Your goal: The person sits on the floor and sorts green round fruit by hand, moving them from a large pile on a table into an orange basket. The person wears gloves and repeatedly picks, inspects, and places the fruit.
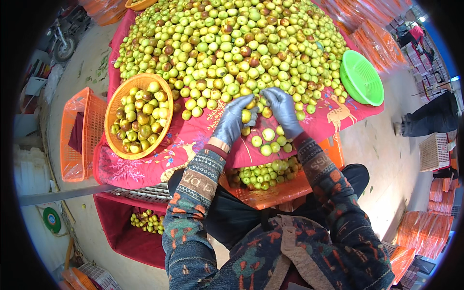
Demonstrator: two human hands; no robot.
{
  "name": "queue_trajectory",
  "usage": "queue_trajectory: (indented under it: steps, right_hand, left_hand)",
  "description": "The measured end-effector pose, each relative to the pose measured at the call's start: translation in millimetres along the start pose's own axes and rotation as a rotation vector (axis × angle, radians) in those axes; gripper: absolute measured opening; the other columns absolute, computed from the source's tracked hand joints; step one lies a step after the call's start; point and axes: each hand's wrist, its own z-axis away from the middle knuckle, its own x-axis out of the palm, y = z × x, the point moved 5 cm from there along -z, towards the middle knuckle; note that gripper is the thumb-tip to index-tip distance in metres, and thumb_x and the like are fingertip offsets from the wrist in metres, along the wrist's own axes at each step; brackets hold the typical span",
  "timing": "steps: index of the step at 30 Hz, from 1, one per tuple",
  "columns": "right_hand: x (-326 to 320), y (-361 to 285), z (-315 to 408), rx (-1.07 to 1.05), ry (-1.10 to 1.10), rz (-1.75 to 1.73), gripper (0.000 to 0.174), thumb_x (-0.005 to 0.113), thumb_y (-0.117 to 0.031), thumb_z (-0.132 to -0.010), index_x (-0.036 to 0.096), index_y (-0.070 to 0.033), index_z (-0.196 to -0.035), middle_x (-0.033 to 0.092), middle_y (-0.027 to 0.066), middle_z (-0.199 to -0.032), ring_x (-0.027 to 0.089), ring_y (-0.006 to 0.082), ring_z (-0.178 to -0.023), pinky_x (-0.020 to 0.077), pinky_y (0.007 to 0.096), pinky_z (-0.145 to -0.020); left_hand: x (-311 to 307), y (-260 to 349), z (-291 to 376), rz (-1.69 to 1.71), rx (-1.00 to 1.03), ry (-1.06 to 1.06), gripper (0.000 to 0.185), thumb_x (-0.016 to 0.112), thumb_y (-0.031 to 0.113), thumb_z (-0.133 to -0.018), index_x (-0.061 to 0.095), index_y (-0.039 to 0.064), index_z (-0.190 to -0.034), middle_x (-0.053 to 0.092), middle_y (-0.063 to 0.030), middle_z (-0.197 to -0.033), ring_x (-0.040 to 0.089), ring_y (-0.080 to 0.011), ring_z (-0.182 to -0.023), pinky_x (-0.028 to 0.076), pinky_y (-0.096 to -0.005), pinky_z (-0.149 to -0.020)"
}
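Note:
A large heap of green and brown-blotched jujubes (232, 47) covers the red patterned quilt (232, 152) in front of me. Both hands wear grey gloves. My left hand (232, 119), at the near edge of the heap, has its fingers curled around jujubes (246, 116). Just to its right, my right hand (282, 110) has bent fingers over the near jujubes; whether one is pinched in them is hidden. Several loose green jujubes (268, 134) lie on the quilt below the hands. Under the quilt's edge, an orange crate (270, 197) between my knees holds more green jujubes.
An orange round basket (110, 119) of browner jujubes stands at the left, a green plastic basket (362, 78) at the right. An orange crate (74, 141) and a maroon-lined crate (123, 235) sit lower left. Wrapped orange crates (378, 45) are stacked right; a person's legs (431, 116) show beyond.

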Motion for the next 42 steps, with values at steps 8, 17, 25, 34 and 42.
queue_trajectory:
  steps: [8,17,25,34,42]
  right_hand:
    - [36.0,-14.5,-94.9,-0.389,-0.100,1.000,0.050,0.053,-0.003,-0.079,0.054,-0.016,-0.127,0.053,0.0080,-0.133,0.049,0.0290,-0.122,0.0403,0.0470,-0.097]
    - [20.3,3.4,-52.7,-0.205,-0.205,0.673,0.019,0.062,-0.014,-0.083,0.061,-0.012,-0.102,0.062,0.0106,-0.093,0.061,0.0300,-0.088,0.0489,0.0392,-0.075]
    - [-24.1,19.2,-2.8,0.372,-0.192,-0.347,0.030,0.056,-0.029,-0.093,0.065,-0.002,-0.106,0.063,0.0000,-0.089,0.057,0.0091,-0.075,0.0459,0.0228,-0.067]
    - [-1.0,-35.0,-9.7,-0.032,-0.127,-0.303,0.028,0.058,-0.022,-0.094,0.065,-0.003,-0.113,0.065,0.0022,-0.106,0.059,0.0101,-0.097,0.0475,0.0237,-0.085]
    - [0.3,-23.7,-20.9,0.052,0.026,-0.259,0.032,0.062,-0.017,-0.090,0.061,-0.003,-0.120,0.066,0.0070,-0.112,0.061,0.0151,-0.101,0.0468,0.0267,-0.090]
  left_hand:
    - [-26.7,55.2,13.7,0.376,0.198,0.352,0.033,0.064,0.023,-0.090,0.054,0.008,-0.118,0.058,-0.0125,-0.114,0.061,-0.0246,-0.102,0.054,-0.0274,-0.065]
    - [-53.0,71.7,27.0,0.418,0.324,0.419,0.026,0.065,0.018,-0.088,0.056,0.008,-0.110,0.057,-0.0055,-0.103,0.062,-0.0175,-0.091,0.052,-0.0272,-0.068]
    - [-30.8,64.1,17.0,0.498,0.186,0.267,0.037,0.065,0.022,-0.090,0.052,-0.001,-0.116,0.058,-0.0154,-0.109,0.061,-0.0237,-0.096,0.057,-0.0299,-0.072]
    - [9.8,34.7,3.6,0.283,0.067,-0.045,0.068,0.051,0.052,-0.093,0.036,0.000,-0.134,0.047,-0.0208,-0.131,0.055,-0.0360,-0.115,0.053,-0.0501,-0.091]
    - [5.6,51.4,10.7,0.433,0.171,-0.069,0.069,0.052,0.053,-0.092,0.040,-0.001,-0.132,0.044,-0.0226,-0.134,0.047,-0.0434,-0.121,0.050,-0.0533,-0.092]
